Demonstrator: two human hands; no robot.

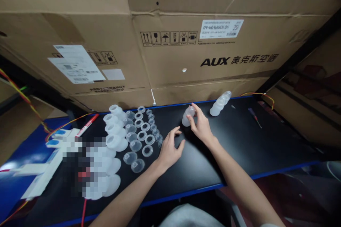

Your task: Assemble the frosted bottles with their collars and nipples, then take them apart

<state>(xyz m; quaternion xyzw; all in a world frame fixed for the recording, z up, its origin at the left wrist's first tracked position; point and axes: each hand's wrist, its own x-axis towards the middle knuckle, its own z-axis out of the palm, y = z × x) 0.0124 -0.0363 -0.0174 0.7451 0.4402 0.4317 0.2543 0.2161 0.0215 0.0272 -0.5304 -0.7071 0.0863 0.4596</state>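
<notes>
My right hand [200, 125] is closed around a translucent plastic cup piece [187, 115], holding it just above the black table [234, 142] near its middle back. Just left of it, my left hand [170, 148] hovers open over the table with fingers curled and spread, empty, close to the nearest of the small clear rings [148, 138]. Rows of translucent caps [133, 145] and larger white cups [115, 127] lie to the left of that hand.
A stack of nested translucent cups [220, 103] lies at the back right. A small screwdriver [255, 117] rests further right. A red marker [87, 125] and white boxes [39, 173] sit at the left. Large cardboard cartons [170, 42] wall off the back.
</notes>
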